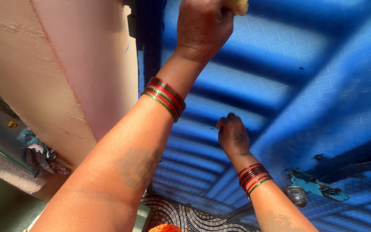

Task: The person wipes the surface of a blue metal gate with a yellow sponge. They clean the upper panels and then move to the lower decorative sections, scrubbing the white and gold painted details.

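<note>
The left hand (203, 26) is raised high against a blue metal door (280, 86) with a ribbed, patterned face, its fingers closed tight around a pale yellow pad or cloth (238, 6), of which only a corner shows at the top edge of the view. That pad sits pressed to the upper part of the door. Red and green bangles (165, 97) ring the left wrist.

Lower and to the right, the right hand (232, 135) is curled into a loose fist with its knuckles against the door; I cannot tell whether it holds anything. A second set of bangles (253, 178) circles that wrist.

Farther out, a worn metal latch (316, 187) with chipped paint and a round knob juts from the door near the right forearm. A pinkish plastered wall (65, 77) stands left of the door, with a heap of cloth (39, 152) on the ground below.

Judged from this reach, the pad could slip from the grip at full stretch, and a sweeping forearm or bangle could catch on the latch's rough edge.
</note>
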